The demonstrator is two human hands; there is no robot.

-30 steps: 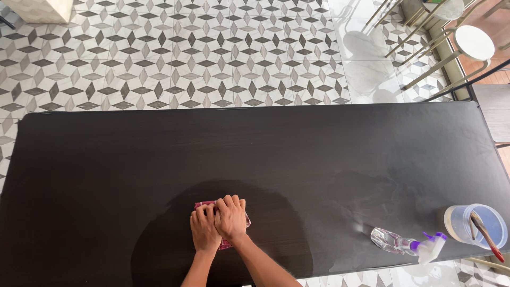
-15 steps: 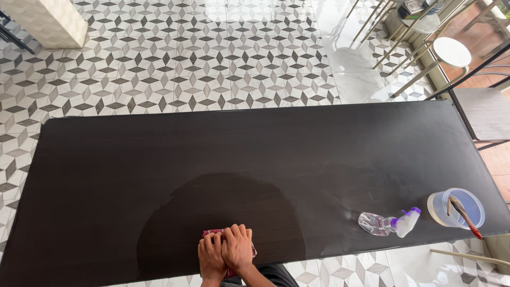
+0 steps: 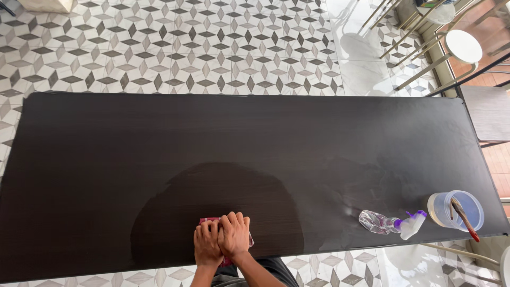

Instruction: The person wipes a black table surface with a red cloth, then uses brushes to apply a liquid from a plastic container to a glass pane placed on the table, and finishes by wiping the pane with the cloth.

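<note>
Pink cloth lies flat near the near edge of the dark wooden table, pinned under both palms: left hand and right hand press side by side, fingers together. Well right lie a clear spray bottle and a plastic cup holding a brush.

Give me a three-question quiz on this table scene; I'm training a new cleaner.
1. True or false: both hands press the folded red cloth onto the dark wooden table.
2. Which lies on its side? A) clear spray bottle with a purple-and-white trigger B) clear plastic tub
3. What stands in the tub?

Key: 1 true, left hand and right hand. 2 A. 3 A red-tipped brush.
</note>
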